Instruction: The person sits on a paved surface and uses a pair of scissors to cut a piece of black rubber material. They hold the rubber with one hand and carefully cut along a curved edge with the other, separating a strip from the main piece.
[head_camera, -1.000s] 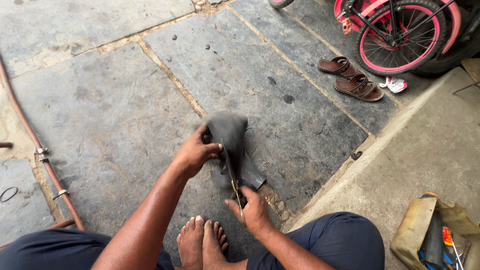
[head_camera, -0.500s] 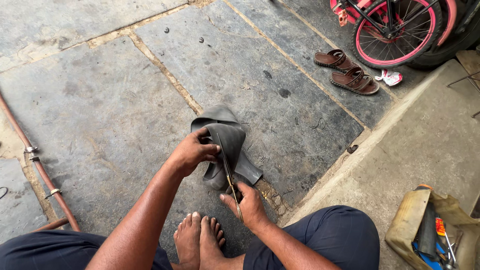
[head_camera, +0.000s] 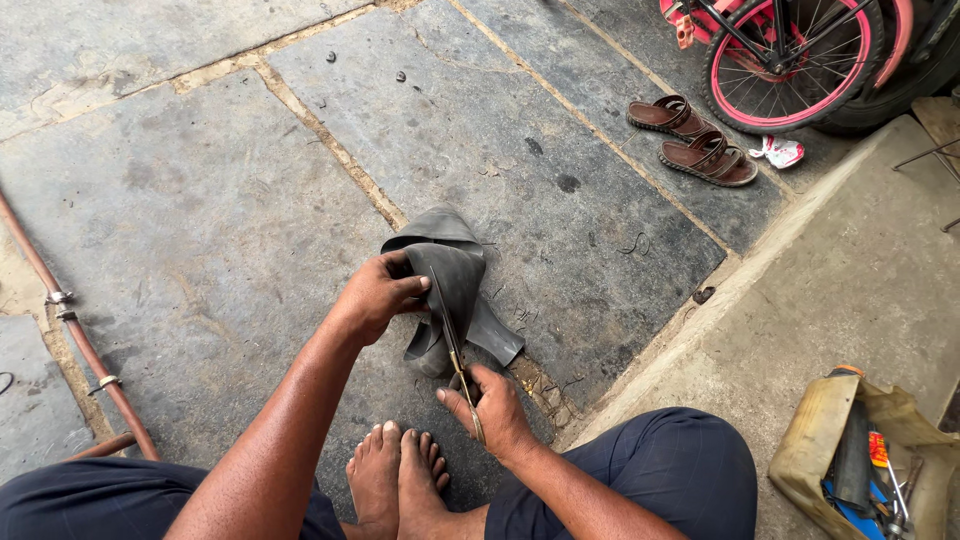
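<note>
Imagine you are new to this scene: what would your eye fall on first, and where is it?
At centre, the left hand grips a folded black rubber tube while the right hand works scissors along it, just above the bare feet. At top right, a pink bicycle wheel stands behind brown sandals on the stone floor.

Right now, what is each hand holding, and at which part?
Left hand holds the folded black rubber tube at its left edge; right hand holds scissors by the handles.
</note>
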